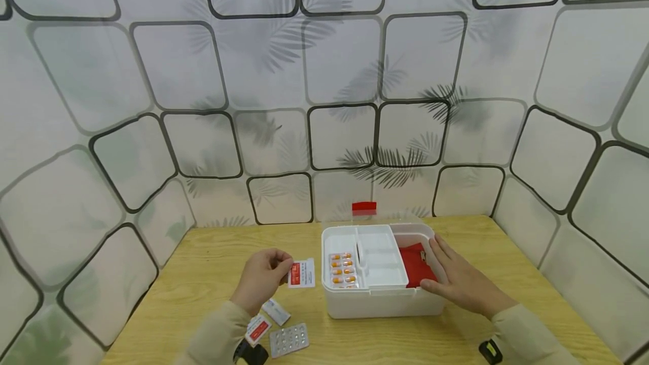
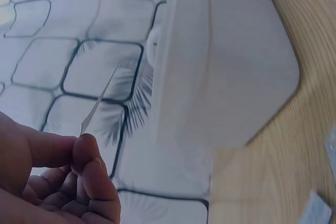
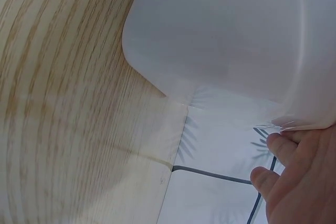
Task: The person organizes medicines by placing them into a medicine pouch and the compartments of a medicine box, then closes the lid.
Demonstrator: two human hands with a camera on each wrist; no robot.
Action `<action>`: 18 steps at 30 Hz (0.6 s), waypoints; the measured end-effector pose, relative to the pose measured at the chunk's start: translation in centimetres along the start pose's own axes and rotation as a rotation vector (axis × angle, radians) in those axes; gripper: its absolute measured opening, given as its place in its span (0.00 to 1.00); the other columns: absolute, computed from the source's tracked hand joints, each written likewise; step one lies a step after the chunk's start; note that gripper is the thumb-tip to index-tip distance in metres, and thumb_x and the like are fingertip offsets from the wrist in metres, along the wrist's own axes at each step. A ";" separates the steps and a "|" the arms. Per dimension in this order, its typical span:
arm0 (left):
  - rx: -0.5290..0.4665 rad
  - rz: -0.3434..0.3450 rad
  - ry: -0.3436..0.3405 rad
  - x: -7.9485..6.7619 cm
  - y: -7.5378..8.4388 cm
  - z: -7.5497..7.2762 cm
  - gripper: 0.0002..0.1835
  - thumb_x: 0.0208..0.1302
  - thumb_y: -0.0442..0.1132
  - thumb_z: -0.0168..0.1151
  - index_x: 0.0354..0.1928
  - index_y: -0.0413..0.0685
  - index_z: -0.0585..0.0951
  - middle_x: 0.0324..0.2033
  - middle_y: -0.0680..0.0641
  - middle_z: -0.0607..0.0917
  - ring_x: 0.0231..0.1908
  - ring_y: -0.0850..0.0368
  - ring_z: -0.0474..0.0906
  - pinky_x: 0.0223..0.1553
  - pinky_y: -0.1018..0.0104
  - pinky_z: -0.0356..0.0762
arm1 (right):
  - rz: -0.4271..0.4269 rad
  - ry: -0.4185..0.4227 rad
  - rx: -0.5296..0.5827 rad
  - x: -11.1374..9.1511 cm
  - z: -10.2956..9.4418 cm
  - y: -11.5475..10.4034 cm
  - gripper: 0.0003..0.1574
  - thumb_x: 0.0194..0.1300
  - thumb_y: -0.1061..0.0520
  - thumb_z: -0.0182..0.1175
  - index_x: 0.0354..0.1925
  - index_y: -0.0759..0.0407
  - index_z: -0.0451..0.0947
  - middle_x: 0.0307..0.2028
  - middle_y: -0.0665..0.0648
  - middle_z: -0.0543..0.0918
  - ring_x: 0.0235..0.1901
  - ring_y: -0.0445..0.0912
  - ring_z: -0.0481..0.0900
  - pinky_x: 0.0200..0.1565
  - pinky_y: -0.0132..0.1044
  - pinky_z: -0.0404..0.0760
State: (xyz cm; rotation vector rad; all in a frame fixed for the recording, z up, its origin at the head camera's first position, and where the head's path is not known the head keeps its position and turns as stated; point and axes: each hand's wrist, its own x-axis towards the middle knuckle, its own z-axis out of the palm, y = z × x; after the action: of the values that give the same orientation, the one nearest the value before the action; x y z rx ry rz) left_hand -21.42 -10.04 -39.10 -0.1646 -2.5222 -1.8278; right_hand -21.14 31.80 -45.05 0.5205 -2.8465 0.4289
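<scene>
My left hand pinches a small flat white-and-red packet between thumb and fingers, just left of a white storage box. Seen from the left wrist, the packet is edge-on and thin. Inside the box a white divided tray sits to the left, holding a blister pack of orange capsules. A red pouch lies in the deeper right part. My right hand rests on the box's right rim, fingers extended; in the right wrist view, its fingers are against the outer wall.
Near the left forearm lie another white-and-red packet, a pale packet and a silver blister pack. A red tab stands up behind the box. Patterned cloth walls border the wooden table.
</scene>
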 end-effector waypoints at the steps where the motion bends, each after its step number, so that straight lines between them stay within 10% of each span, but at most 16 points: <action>1: -0.005 0.010 -0.007 -0.1 0.3 0.4 0.04 0.66 0.31 0.59 0.36 0.36 0.79 0.27 0.45 0.79 0.27 0.57 0.76 0.29 0.65 0.77 | 0.000 0.001 0.001 0.0 0.0 0.0 0.60 0.61 0.29 0.56 0.73 0.65 0.48 0.73 0.67 0.47 0.70 0.65 0.50 0.60 0.63 0.62; 18: 0.065 0.242 -0.080 0.9 3.5 7.7 0.03 0.63 0.31 0.62 0.31 0.40 0.80 0.23 0.49 0.79 0.22 0.59 0.77 0.23 0.70 0.77 | -0.005 0.001 0.028 -0.1 -0.1 0.2 0.59 0.61 0.30 0.56 0.74 0.63 0.49 0.73 0.67 0.47 0.70 0.65 0.50 0.60 0.64 0.62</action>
State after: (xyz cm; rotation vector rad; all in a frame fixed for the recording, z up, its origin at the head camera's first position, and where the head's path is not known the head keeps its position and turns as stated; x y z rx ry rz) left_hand -21.64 -1.57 -38.11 -0.5260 -2.4787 -1.6773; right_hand -21.11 31.98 -45.05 0.5324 -2.8414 0.4683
